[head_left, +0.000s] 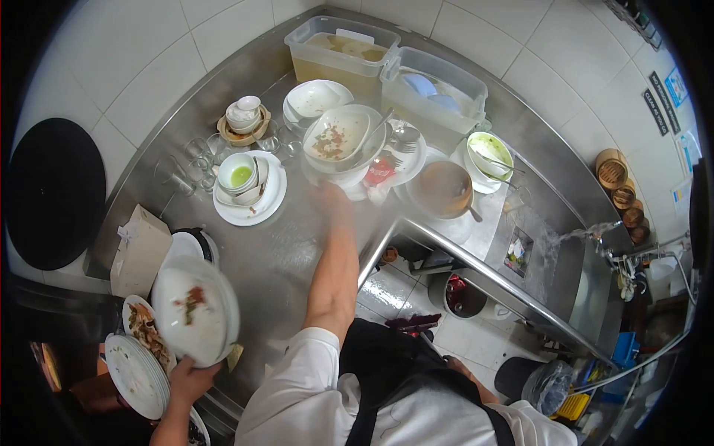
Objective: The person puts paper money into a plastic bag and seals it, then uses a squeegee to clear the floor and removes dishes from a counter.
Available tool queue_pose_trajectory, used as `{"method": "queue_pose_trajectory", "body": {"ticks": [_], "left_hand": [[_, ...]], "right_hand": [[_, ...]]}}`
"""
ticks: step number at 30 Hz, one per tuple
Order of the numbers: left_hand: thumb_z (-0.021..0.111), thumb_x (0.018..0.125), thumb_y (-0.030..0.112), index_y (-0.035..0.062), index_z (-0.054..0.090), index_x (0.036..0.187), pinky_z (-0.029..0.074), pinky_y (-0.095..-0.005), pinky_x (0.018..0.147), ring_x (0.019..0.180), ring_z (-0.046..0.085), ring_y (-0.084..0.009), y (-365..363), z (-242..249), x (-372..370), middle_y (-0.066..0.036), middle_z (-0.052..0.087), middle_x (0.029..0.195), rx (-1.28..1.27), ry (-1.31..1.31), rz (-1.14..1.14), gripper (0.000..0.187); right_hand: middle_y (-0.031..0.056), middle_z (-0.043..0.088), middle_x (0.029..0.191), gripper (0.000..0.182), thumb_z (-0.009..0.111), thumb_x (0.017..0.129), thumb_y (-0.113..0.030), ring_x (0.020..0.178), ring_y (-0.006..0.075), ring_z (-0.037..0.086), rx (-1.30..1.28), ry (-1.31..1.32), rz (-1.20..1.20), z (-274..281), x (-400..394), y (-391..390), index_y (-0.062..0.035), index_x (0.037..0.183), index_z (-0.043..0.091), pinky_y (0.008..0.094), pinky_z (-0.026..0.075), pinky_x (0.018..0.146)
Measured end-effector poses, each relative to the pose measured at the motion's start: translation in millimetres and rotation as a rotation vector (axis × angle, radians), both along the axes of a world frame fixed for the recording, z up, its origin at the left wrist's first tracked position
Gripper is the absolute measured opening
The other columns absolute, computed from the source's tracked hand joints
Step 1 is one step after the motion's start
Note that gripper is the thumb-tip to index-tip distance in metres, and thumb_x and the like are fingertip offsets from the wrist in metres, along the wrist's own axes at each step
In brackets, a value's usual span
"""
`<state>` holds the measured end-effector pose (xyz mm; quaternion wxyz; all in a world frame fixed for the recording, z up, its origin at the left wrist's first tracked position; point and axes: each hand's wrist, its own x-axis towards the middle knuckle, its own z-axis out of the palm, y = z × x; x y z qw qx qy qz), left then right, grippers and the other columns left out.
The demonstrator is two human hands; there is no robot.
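My left hand (334, 198) is stretched out over the steel counter (282, 245) and is blurred. It sits just below a stack of dirty white bowls (336, 135) with a spoon in the top one; I cannot see its fingers. Only a bit of my right hand (462, 370) shows, low beside my black apron. At the bottom left another person's hand (190, 379) holds up a white plate (197, 311) with food scraps, over more dirty plates (137, 372).
A plate with a bowl of green sauce (239, 177), small cups (244, 115), glasses (195, 160), a brown bowl (444, 189) and a green-smeared bowl (488, 152) crowd the counter. Two plastic tubs (343, 50) stand at the back. Water runs in the sink (554, 253) on the right.
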<state>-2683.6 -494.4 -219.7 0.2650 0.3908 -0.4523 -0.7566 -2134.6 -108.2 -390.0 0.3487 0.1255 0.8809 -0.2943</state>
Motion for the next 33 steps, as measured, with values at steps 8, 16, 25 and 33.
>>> {"method": "queue_pose_trajectory", "body": {"ticks": [8, 16, 25, 33], "left_hand": [[0.042, 0.096, 0.014, -0.0068, 0.05, 0.129, 0.045, -0.0428, 0.099, 0.116, 0.057, -0.0368, 0, -29, -45, -0.027, 0.055, 0.127, -0.138, -0.036, 0.023, 0.04], [0.051, 0.092, 0.023, 0.0016, 0.053, 0.13, 0.043, -0.0423, 0.098, 0.114, 0.058, -0.0375, -19, -29, -71, -0.023, 0.06, 0.124, -0.359, -0.243, -0.207, 0.044], [0.064, 0.087, 0.023, -0.004, 0.049, 0.131, 0.046, -0.0396, 0.093, 0.108, 0.061, -0.0332, 47, 28, 21, -0.025, 0.063, 0.114, -0.408, 0.14, -0.281, 0.054], [0.064, 0.088, 0.013, -0.0002, 0.056, 0.124, 0.047, -0.0373, 0.094, 0.105, 0.06, -0.0256, -49, -5, 344, -0.016, 0.061, 0.114, -1.158, -0.299, 0.413, 0.039]], "right_hand": [[0.0191, 0.07, 0.091, 0.041, 0.061, 0.086, -0.03, 0.074, 0.0287, 0.07, 0.076, -0.141, -0.116, 66, -27, -12, -0.0064, 0.12, 0.061, 0.0399, 0.054, 0.061], [0.0187, 0.07, 0.091, 0.043, 0.062, 0.086, -0.03, 0.075, 0.0279, 0.07, 0.069, -0.173, -0.118, 87, -30, 10, -0.0064, 0.121, 0.061, 0.0389, 0.054, 0.062], [0.0154, 0.067, 0.08, 0.047, 0.059, 0.087, -0.026, 0.064, 0.0225, 0.066, 0.023, -0.246, 0.128, 93, -98, 48, -0.0086, 0.13, 0.055, 0.0365, 0.051, 0.053], [0.009, 0.06, 0.068, 0.05, 0.051, 0.097, -0.031, 0.046, 0.0165, 0.052, -0.161, -0.516, 0.259, 44, -129, 105, -0.0166, 0.143, 0.038, 0.0322, 0.045, 0.043]]}}
